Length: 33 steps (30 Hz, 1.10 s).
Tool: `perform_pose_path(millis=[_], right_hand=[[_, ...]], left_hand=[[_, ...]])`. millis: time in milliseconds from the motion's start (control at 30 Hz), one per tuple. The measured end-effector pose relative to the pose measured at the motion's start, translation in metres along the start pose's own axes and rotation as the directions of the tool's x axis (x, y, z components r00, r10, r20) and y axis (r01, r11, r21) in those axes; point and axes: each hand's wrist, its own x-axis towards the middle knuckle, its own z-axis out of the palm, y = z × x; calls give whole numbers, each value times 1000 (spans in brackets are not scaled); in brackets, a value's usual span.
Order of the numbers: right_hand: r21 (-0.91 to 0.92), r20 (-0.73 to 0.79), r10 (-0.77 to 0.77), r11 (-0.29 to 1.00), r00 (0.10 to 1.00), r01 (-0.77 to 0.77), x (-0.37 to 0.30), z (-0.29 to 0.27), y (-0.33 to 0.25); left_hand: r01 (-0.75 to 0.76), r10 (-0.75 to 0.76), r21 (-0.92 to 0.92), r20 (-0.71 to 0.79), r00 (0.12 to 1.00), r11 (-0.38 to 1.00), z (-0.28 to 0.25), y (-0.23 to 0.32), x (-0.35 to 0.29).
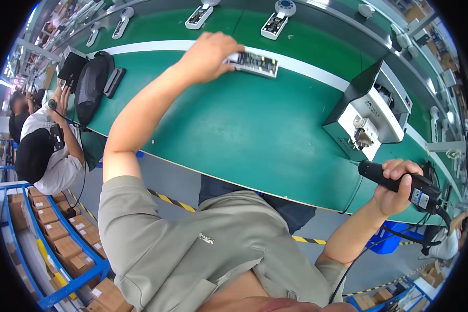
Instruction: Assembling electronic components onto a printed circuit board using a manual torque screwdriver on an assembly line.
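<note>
My left hand [207, 58] reaches out to the far side of the green bench, its fingers closed on the near end of a white device housing [268, 74] with an exposed circuit board. The housing lies by the white strip along the bench. At the right, my right hand [395, 188] is wrapped round a black electric screwdriver [425, 191], held roughly level with its cable trailing down. Just beyond that hand stands a black and silver screw feeder [348, 115] with a metal mechanism on its front.
Beyond the white strip [317, 74], several similar white devices [273, 26] lie on a green surface. A dark bag [92, 86] rests at the bench's left, near a co-worker in a black cap [35, 156]. Cartons [67, 247] fill a blue rack at lower left. A blue bin [389, 238] stands at lower right.
</note>
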Motion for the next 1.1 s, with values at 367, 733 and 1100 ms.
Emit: perform_pose_path(millis=[367, 733, 1100], right_hand=[[-32, -72, 32, 999, 997, -35, -5, 4, -2], [-50, -129, 28, 998, 991, -35, -14, -10, 1], [-52, -129, -39, 998, 991, 33, -19, -8, -9]], left_hand=[[-4, 0, -89, -45, 999, 996, 64, 20, 133], [656, -655, -27, 37, 754, 754, 97, -82, 142], [649, -649, -4, -17, 760, 761, 109, -105, 108]])
